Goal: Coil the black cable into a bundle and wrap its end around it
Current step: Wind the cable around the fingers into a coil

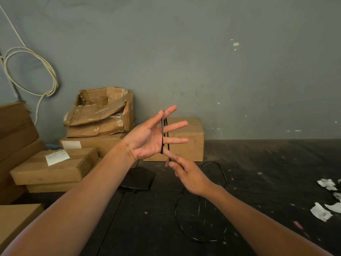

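A thin black cable [162, 133] runs in a few turns around the spread fingers of my left hand [147, 139], which is held up with the palm facing me and the fingers straight. Just below it, my right hand [186, 174] pinches the cable between thumb and fingertips, near the left little finger. The rest of the cable [177, 213] hangs down and lies in loose loops on the dark floor under my right forearm.
Cardboard boxes [182, 139] are stacked along the grey wall at the left and behind my hands. A dark flat item [138, 178] lies on the floor. White paper scraps [326, 198] are scattered at the right. A white cable coil [31, 71] hangs on the wall.
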Available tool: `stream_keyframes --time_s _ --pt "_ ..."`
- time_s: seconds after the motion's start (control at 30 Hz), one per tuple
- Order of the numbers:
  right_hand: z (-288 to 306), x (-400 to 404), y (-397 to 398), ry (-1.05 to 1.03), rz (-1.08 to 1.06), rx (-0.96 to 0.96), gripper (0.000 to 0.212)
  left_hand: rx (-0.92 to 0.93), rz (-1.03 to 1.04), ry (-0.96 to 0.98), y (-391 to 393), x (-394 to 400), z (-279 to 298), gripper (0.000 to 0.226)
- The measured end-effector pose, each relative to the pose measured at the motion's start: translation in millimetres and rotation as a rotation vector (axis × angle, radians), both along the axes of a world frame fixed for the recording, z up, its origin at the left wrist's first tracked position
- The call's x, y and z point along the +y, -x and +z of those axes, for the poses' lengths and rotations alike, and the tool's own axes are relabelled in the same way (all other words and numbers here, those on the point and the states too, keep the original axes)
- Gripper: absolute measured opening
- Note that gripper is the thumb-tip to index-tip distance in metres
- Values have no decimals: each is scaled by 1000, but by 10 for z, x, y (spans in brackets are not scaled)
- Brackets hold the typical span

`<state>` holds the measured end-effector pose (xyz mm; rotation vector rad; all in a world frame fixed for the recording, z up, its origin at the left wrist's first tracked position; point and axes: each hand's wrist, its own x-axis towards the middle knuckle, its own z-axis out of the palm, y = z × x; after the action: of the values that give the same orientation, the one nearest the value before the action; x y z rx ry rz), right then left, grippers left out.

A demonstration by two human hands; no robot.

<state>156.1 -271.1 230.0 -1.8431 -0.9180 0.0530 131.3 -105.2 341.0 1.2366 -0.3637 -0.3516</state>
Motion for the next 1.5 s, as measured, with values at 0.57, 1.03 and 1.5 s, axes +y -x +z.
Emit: stream_keyframes --time_s 0.57,1.03,1.5 --pt "471 -33 296 408 100 -251 24 53 431 86 -303 397 -424 39" --pt "1403 -429 -250 506 -129 -468 15 120 -112 -328 -58 46 -698 41" --pt "1389 -505 -372 270 -43 -412 5 101 -387 -254 120 -68 -544 46"
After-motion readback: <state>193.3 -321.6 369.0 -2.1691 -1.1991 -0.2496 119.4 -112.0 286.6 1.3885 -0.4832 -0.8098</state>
